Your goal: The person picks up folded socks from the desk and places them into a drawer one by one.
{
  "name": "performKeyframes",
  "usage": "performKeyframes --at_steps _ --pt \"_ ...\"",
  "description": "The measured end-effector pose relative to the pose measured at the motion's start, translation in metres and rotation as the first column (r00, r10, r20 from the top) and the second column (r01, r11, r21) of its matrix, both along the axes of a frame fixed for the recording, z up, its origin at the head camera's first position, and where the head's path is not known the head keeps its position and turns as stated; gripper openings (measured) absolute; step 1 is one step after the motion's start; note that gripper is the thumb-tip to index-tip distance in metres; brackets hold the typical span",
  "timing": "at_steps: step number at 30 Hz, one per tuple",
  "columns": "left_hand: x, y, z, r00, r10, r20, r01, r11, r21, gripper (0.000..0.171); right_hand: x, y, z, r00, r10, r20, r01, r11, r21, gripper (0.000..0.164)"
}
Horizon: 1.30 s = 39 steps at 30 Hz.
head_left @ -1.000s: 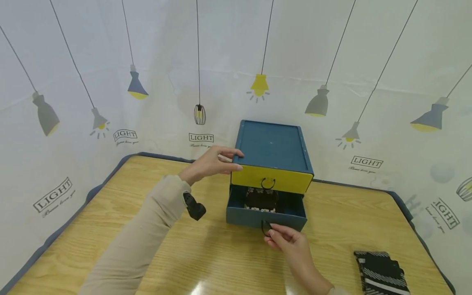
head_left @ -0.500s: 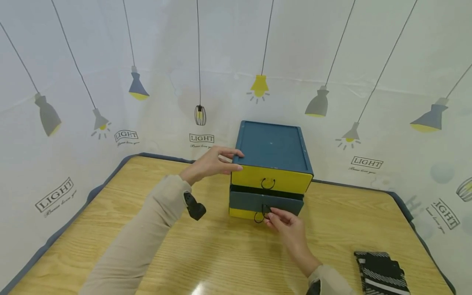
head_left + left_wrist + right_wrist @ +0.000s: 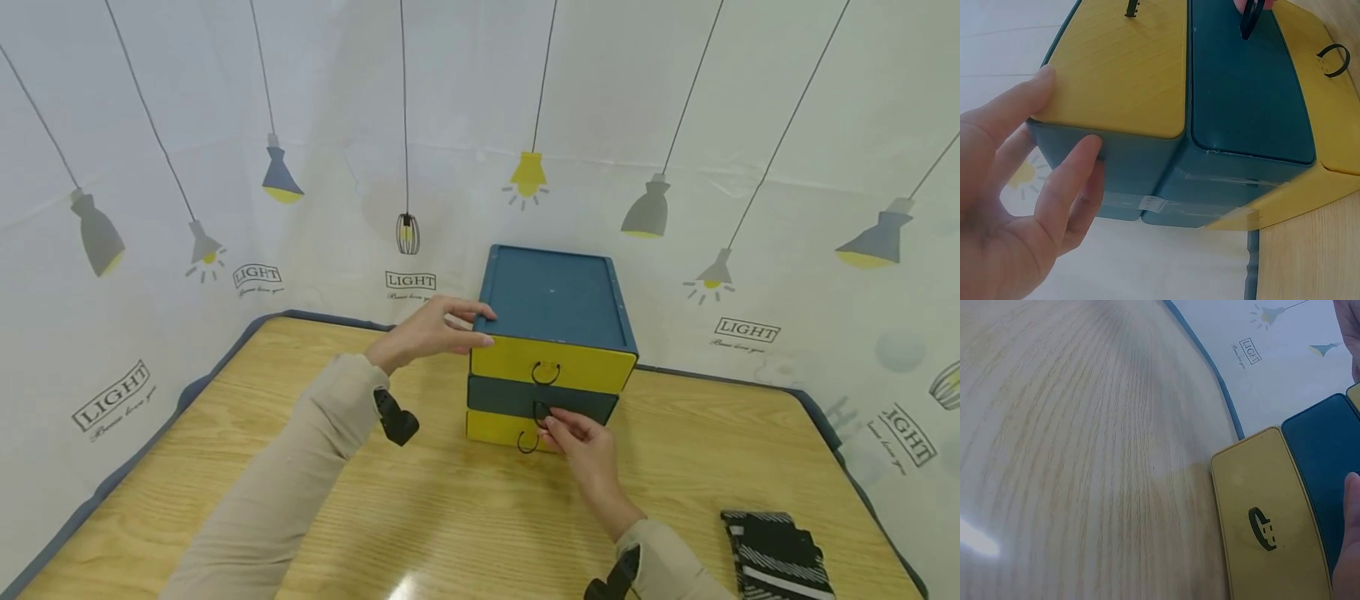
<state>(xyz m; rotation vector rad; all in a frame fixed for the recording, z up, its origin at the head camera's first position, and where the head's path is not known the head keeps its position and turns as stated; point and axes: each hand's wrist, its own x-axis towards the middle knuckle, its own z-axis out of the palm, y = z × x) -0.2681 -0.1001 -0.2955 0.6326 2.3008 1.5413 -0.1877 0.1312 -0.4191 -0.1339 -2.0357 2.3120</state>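
A small drawer unit (image 3: 553, 292) with a dark blue top stands on the wooden table. Its top drawer (image 3: 502, 358) and bottom drawer (image 3: 491, 427) have yellow fronts. Between them, the dark blue middle drawer (image 3: 1244, 87) sits flush with its neighbours. My left hand (image 3: 431, 329) touches the unit's upper left corner, the thumb at the front edge and the other fingers on the top and side. With thumb and fingertips, my right hand (image 3: 588, 458) pinches the middle drawer's black loop handle (image 3: 537, 412). The drawer's contents are hidden.
A folded black cloth (image 3: 780, 554) with white patterned stripes lies on the table (image 3: 420, 508) at the right front. Behind the unit hangs a pale curtain (image 3: 337, 92) printed with lamps. Black wrist cameras sit on both sleeves.
The middle drawer has slid from well pulled out to flush, pushed inward by my right hand at its handle. The dark patterned item inside is now hidden. My left hand stays put.
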Motion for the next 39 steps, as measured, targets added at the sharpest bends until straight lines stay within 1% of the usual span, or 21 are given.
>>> performKeyframes --at_steps 2,5,6,8,9,12,13,15,16,17,19,20,22,25,30,34,39 --pt "0.0 0.0 0.0 1.0 -0.005 0.0 0.005 1.0 0.0 0.039 0.0 0.0 0.0 1.0 0.0 -0.005 0.0 1.0 -0.003 0.025" --pt "-0.001 -0.001 0.0 1.0 -0.007 -0.001 0.007 1.0 0.0 0.039 -0.001 0.001 -0.006 0.999 0.009 -0.044 -0.009 1.0 0.001 0.027" --pt "-0.001 -0.001 0.0 1.0 -0.008 -0.003 0.008 1.0 -0.002 0.039 -0.004 0.004 -0.013 0.996 0.034 -0.083 -0.035 0.999 -0.011 0.027" --pt "-0.001 0.0 0.0 1.0 -0.005 0.0 0.005 1.0 -0.001 0.039 -0.008 0.008 -0.023 0.99 0.065 -0.124 -0.067 0.998 -0.018 0.03" --pt "0.0 0.0 0.0 1.0 -0.002 0.003 0.002 1.0 0.0 0.039 -0.013 0.013 -0.032 0.982 0.096 -0.163 -0.103 0.994 -0.033 0.029" --pt "0.0 0.0 -0.001 1.0 -0.002 0.008 0.001 1.0 0.004 0.039 -0.019 0.02 -0.045 0.966 0.153 -0.207 -0.164 0.986 -0.033 0.031" --pt "0.0 0.001 -0.001 1.0 0.001 0.011 -0.001 1.0 0.005 0.039 -0.017 0.02 -0.041 0.971 0.144 -0.193 -0.15 0.988 -0.017 0.034" --pt "0.0 0.001 -0.001 1.0 0.001 0.01 -0.001 1.0 0.004 0.038 -0.014 0.02 -0.039 0.972 0.135 -0.191 -0.139 0.99 -0.006 0.039" --pt "0.0 0.001 -0.001 1.0 0.0 0.008 0.0 1.0 0.003 0.038 -0.01 0.017 -0.033 0.98 0.111 -0.165 -0.111 0.994 0.008 0.044" --pt "0.0 0.001 -0.001 1.0 0.002 0.008 -0.002 1.0 0.003 0.038 -0.008 0.017 -0.032 0.981 0.102 -0.163 -0.103 0.995 0.004 0.044" --pt "0.0 0.001 -0.001 1.0 0.004 0.006 -0.004 1.0 0.003 0.038 -0.004 0.015 -0.029 0.991 0.066 -0.12 -0.065 0.998 0.014 0.046" --pt "0.0 0.001 -0.001 1.0 0.004 0.005 -0.004 1.0 0.003 0.038 -0.002 0.014 -0.029 0.992 0.054 -0.112 -0.053 0.998 0.013 0.044" --pt "0.001 0.0 -0.001 1.0 0.003 0.005 -0.003 1.0 0.005 0.038 -0.001 0.012 -0.032 0.995 0.038 -0.095 -0.037 0.999 0.015 0.04" --pt "0.001 0.0 -0.001 1.0 0.004 0.006 -0.004 1.0 0.007 0.039 0.001 0.007 -0.037 0.999 0.005 -0.046 -0.003 0.999 0.042 0.034" --pt "0.0 0.001 -0.002 1.0 -0.001 0.006 0.001 1.0 0.008 0.039 -0.004 0.002 -0.051 0.999 -0.032 0.03 0.029 0.994 0.107 0.024" --pt "0.0 0.0 -0.002 1.0 0.002 0.007 -0.002 1.0 0.011 0.039 -0.008 -0.001 -0.062 0.999 -0.036 0.04 0.031 0.991 0.128 0.023" --pt "0.0 0.001 -0.002 1.0 0.003 0.002 -0.003 1.0 0.008 0.039 -0.008 -0.008 -0.065 0.998 -0.032 0.053 0.026 0.994 0.108 0.029"
